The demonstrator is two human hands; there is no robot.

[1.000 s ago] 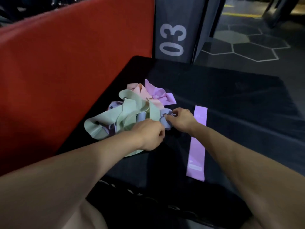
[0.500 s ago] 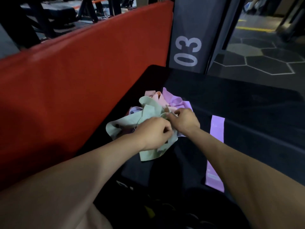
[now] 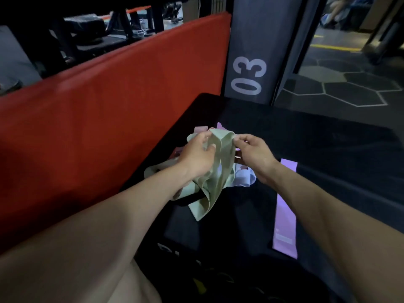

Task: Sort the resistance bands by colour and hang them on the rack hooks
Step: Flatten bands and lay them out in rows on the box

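At the centre of the frame, both hands have risen off the pile since half a second ago, lifting a green band [image 3: 220, 171] that earlier lay crumpled among the others under the knuckles. The left hand [image 3: 196, 157] pinches the band's upper left edge between thumb and fingers, and the right hand [image 3: 254, 155] pinches its upper right corner, so the band's top stretches between the two grips while its loops hang down below them, the lowest fold reaching the mat. Beneath and behind the hands sits the rest of the pile [image 3: 242, 178], with pale blue just right of the hanging green and pink and lilac bits showing above the fingers. A purple band [image 3: 285, 206] lies flat and straight at the right of the pile, partly hidden by the right forearm. All rests on a black mat [image 3: 328, 149]. A red padded barrier [image 3: 98, 117] fills the left, a dark pillar marked 03 [image 3: 249, 75] stands at upper centre, and hexagon-patterned flooring [image 3: 349, 88] shows at upper right
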